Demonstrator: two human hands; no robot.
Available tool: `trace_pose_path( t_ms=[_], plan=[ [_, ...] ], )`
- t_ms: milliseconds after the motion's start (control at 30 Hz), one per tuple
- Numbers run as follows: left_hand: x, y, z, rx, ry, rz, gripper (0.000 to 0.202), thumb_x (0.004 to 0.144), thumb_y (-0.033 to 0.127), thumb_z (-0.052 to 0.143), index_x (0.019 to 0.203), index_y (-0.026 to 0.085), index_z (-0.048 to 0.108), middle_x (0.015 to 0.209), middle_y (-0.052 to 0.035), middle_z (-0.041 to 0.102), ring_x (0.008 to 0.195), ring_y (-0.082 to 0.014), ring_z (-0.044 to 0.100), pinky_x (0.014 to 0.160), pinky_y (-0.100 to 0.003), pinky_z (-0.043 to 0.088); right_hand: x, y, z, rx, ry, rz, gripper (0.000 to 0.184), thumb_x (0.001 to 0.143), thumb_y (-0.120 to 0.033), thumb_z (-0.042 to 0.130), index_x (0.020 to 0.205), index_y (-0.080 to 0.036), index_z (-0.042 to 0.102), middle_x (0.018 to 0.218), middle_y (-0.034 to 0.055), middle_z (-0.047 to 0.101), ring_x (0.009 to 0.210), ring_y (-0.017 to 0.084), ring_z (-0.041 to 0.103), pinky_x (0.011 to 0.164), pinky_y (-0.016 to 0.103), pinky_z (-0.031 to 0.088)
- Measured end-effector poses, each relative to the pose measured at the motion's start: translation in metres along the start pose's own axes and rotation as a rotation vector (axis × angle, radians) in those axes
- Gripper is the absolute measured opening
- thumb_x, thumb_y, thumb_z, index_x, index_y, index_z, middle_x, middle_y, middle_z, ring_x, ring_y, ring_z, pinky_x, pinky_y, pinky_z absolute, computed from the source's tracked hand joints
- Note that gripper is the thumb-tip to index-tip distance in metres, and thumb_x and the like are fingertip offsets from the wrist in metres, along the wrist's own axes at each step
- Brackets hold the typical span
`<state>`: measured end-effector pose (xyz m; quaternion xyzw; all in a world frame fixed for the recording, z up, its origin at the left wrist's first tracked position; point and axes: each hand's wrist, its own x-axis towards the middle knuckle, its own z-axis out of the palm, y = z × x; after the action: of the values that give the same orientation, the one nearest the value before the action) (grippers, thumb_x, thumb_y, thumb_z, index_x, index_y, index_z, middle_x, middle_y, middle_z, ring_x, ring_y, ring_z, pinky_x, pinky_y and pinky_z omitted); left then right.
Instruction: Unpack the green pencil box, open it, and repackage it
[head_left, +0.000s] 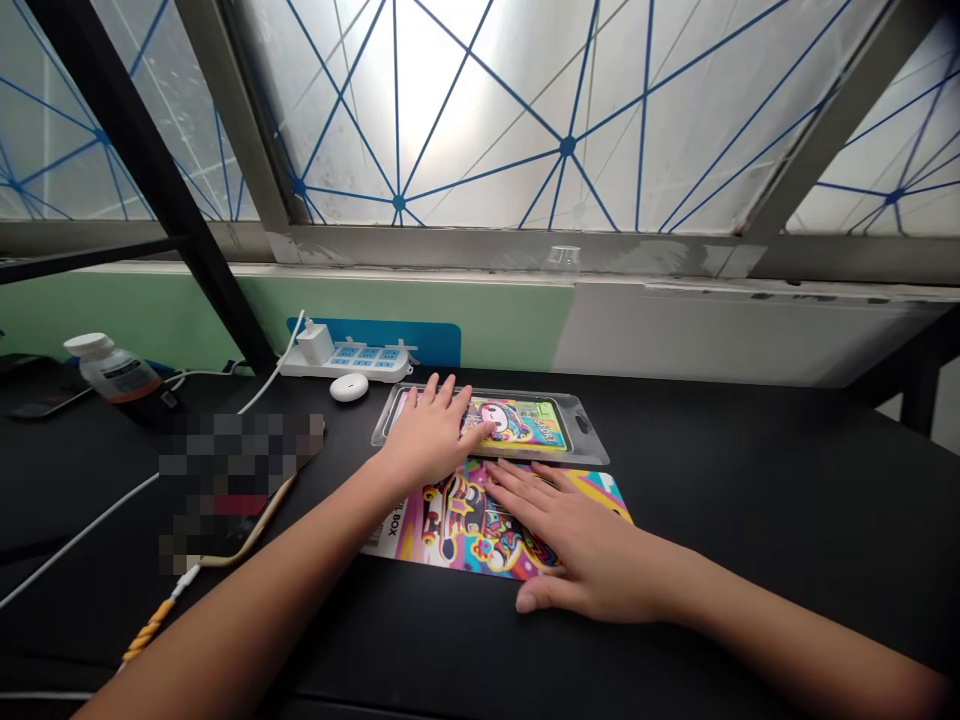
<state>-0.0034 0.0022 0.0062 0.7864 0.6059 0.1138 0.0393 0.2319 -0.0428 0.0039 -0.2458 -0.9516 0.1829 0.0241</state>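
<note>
My left hand [431, 430] lies palm down with fingers spread on a clear plastic blister pack [585, 440]. Inside the pack shows a colourful cartoon-printed packet [536, 425], partly covered by my fingers. Just in front of it, a bright printed card [465, 520] with cartoon figures lies flat on the black table. On its right half rests my right hand [577, 530], palm down, fingers stretched out and thumb apart, near the card's front edge. Both hands hide part of the prints beneath them.
A white power strip [352, 362] with a plugged charger stands against the wall. Before it sits a white earbud case [349, 387]. To the left are a white-capped bottle [124, 375], a blurred-out phone-like device [240, 480] and a charging cable [154, 625]. A black frame post [172, 210] slants at left.
</note>
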Motion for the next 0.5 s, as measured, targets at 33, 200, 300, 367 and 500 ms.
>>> trace_pose_path(
  t_ms=[33, 200, 300, 367, 500],
  plan=[
    [0.001, -0.004, 0.002, 0.020, 0.002, -0.024, 0.077, 0.097, 0.069, 0.026, 0.154, 0.018, 0.036, 0.163, -0.0157, 0.026, 0.152, -0.0372, 0.015, 0.118, -0.060, 0.017, -0.001, 0.002, -0.001, 0.001, -0.004, 0.007, 0.095, 0.084, -0.074, 0.054, 0.157, -0.018, 0.029, 0.162, 0.0172, 0.029, 0.148, 0.037, 0.027, 0.120, 0.058, 0.022],
    [0.000, -0.018, 0.001, 0.052, -0.015, -0.070, 0.078, 0.097, 0.069, 0.022, 0.155, 0.017, 0.035, 0.163, -0.0160, 0.026, 0.151, -0.0376, 0.019, 0.117, -0.061, 0.018, -0.006, 0.007, 0.004, -0.035, 0.182, 0.115, 0.062, 0.091, -0.065, 0.053, 0.137, -0.023, 0.054, 0.140, 0.0152, 0.057, 0.123, 0.033, 0.054, 0.100, 0.049, 0.046],
    [-0.001, -0.018, 0.000, 0.059, -0.007, -0.062, 0.077, 0.098, 0.068, 0.022, 0.155, 0.018, 0.035, 0.163, -0.0156, 0.026, 0.151, -0.0372, 0.020, 0.117, -0.061, 0.018, -0.004, 0.012, 0.009, -0.126, 0.316, 0.221, 0.047, 0.095, -0.057, 0.051, 0.123, -0.020, 0.059, 0.117, 0.0148, 0.064, 0.101, 0.030, 0.059, 0.085, 0.046, 0.049],
    [-0.001, -0.018, 0.001, 0.063, -0.006, -0.064, 0.077, 0.098, 0.068, 0.022, 0.154, 0.017, 0.035, 0.163, -0.0157, 0.026, 0.151, -0.0373, 0.020, 0.117, -0.061, 0.018, -0.002, 0.016, 0.012, -0.192, 0.361, 0.268, 0.040, 0.096, -0.055, 0.051, 0.108, -0.019, 0.060, 0.103, 0.0128, 0.064, 0.093, 0.029, 0.059, 0.079, 0.045, 0.048],
    [-0.001, -0.017, 0.002, 0.058, 0.003, -0.053, 0.076, 0.098, 0.068, 0.022, 0.154, 0.018, 0.037, 0.163, -0.0155, 0.027, 0.151, -0.0371, 0.020, 0.117, -0.061, 0.019, 0.002, 0.016, 0.015, -0.226, 0.381, 0.315, 0.032, 0.097, -0.051, 0.050, 0.083, -0.022, 0.051, 0.088, 0.0075, 0.061, 0.080, 0.024, 0.056, 0.071, 0.039, 0.045]
  ],
)
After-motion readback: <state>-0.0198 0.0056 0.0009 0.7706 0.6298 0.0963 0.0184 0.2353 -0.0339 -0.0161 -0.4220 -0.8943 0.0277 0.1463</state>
